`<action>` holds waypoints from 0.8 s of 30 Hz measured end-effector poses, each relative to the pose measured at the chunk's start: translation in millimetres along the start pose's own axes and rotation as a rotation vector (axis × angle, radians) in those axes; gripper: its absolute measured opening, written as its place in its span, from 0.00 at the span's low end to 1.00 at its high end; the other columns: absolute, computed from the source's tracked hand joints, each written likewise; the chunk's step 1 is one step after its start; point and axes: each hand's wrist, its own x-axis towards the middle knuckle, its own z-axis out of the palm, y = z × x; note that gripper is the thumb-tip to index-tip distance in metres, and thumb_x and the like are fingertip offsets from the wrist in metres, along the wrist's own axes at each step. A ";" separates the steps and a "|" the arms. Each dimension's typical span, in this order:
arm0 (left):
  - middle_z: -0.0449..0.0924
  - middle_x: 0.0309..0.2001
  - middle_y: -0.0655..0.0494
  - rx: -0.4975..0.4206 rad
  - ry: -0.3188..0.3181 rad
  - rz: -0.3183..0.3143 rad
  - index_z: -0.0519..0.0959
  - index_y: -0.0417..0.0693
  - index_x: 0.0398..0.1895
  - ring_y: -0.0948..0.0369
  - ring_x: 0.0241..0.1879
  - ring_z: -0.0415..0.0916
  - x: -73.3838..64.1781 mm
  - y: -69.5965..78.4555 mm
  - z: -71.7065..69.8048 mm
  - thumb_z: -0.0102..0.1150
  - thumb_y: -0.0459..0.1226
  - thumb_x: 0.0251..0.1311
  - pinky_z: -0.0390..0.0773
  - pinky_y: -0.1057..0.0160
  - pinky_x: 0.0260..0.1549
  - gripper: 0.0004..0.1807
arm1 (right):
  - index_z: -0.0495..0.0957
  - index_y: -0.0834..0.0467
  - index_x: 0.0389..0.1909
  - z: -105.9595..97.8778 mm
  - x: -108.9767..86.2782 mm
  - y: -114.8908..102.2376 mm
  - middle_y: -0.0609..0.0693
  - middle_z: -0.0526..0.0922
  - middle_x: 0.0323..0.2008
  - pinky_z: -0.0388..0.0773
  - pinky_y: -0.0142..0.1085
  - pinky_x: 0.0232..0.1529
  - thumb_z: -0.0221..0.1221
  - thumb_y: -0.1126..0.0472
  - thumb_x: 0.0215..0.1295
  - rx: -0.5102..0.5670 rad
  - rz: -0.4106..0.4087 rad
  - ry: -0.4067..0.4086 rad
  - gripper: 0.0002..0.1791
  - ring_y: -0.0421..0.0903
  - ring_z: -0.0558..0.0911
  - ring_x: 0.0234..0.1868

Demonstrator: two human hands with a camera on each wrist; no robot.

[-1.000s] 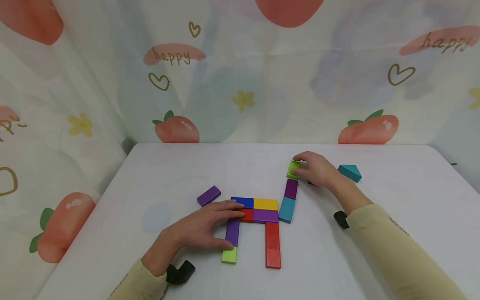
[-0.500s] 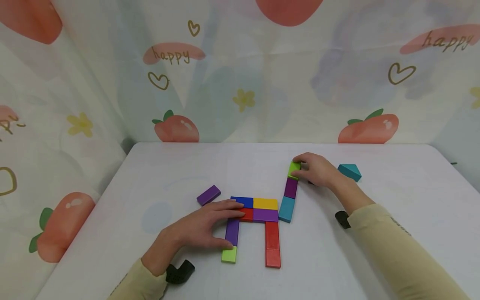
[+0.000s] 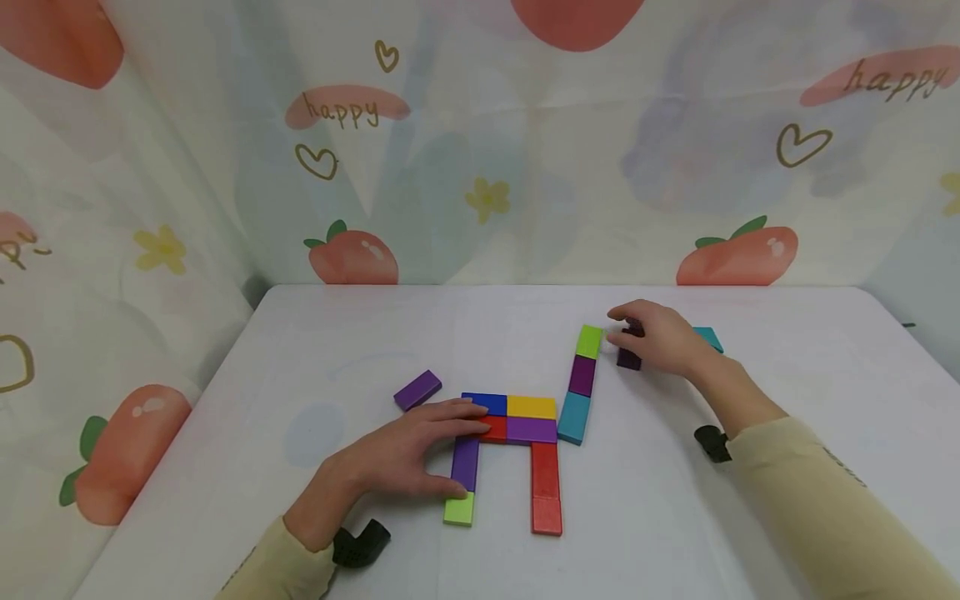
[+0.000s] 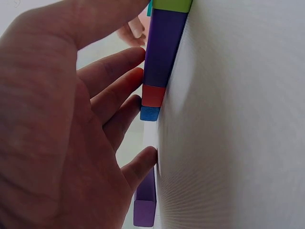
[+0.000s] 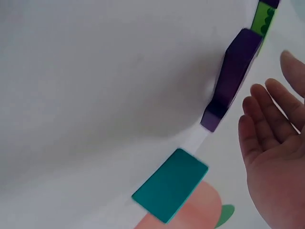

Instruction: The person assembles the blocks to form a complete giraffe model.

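Note:
My left hand (image 3: 397, 450) rests with spread fingertips on the blue block (image 3: 493, 405) and red block (image 3: 495, 430); its thumb lies by the lime block (image 3: 459, 511) below a purple block (image 3: 465, 467). Beside them lie a yellow block (image 3: 531, 407) and a purple one (image 3: 531, 431), with two red blocks (image 3: 545, 471) beneath. A slanted column of teal (image 3: 574, 418), plum (image 3: 582, 376) and green (image 3: 589, 342) blocks rises at the right. Over a dark purple block (image 3: 628, 359) hovers my right hand (image 3: 663, 340), fingers loosely bent and apart from it in the right wrist view (image 5: 231, 78).
A loose purple block (image 3: 417, 390) lies left of the arrangement. Behind the right hand is a teal block (image 3: 707, 336), partly hidden. The white table (image 3: 337, 333) meets a printed cloth backdrop (image 3: 450, 167) at its far edge.
My right hand has let go of the green block, now against the plum one, and moved right to the dark purple block. The left hand has stayed in place.

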 end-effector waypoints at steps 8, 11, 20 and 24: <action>0.57 0.76 0.69 0.000 -0.006 -0.021 0.70 0.63 0.73 0.59 0.77 0.46 -1.0 0.9 -0.7 0.71 0.52 0.57 0.59 0.46 0.70 0.39 | 0.72 0.72 0.63 -5.2 -10.5 11.1 0.67 0.76 0.57 0.70 0.60 0.61 0.67 0.54 0.66 -0.020 0.015 -0.022 0.33 0.63 0.73 0.57; 0.57 0.76 0.69 -0.002 -0.001 -0.017 0.70 0.63 0.73 0.60 0.77 0.46 -1.4 0.3 -0.4 0.71 0.52 0.58 0.59 0.46 0.70 0.38 | 0.72 0.72 0.63 -5.5 -12.4 12.2 0.68 0.75 0.57 0.69 0.61 0.61 0.69 0.51 0.63 -0.038 0.018 -0.030 0.36 0.64 0.73 0.58; 0.57 0.76 0.69 -0.007 0.001 -0.001 0.71 0.62 0.73 0.60 0.77 0.47 -0.3 0.6 -0.6 0.71 0.52 0.58 0.59 0.47 0.70 0.38 | 0.73 0.71 0.62 -5.4 -16.7 13.7 0.72 0.71 0.61 0.70 0.63 0.60 0.71 0.55 0.60 -0.060 0.056 -0.060 0.35 0.69 0.70 0.61; 0.57 0.76 0.68 -0.002 0.002 0.005 0.71 0.61 0.73 0.60 0.77 0.47 0.1 -0.8 -0.2 0.71 0.52 0.58 0.59 0.47 0.71 0.38 | 0.73 0.71 0.62 -8.2 -15.2 14.2 0.70 0.73 0.59 0.72 0.62 0.58 0.72 0.55 0.60 -0.045 0.036 -0.041 0.35 0.68 0.72 0.58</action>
